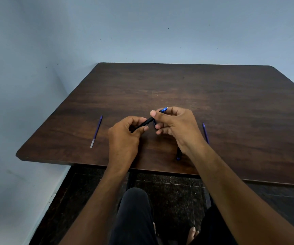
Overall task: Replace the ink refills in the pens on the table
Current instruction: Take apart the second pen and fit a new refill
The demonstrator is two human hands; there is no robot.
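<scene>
Both my hands hold one black pen (147,122) with a blue tip section above the middle of the dark wooden table (186,89). My left hand (125,137) grips the black barrel. My right hand (176,126) pinches the blue tip end, whose point sticks out past my fingers. A blue ink refill (96,131) lies on the table to the left of my hands. Another blue refill (205,133) lies to the right, partly hidden by my right wrist. A second dark pen (178,154) lies under my right wrist, mostly hidden.
The table stands against a pale blue wall, with its left and near edges rounded. Below the near edge I see dark floor tiles, my knees in dark trousers and my bare toes (193,232).
</scene>
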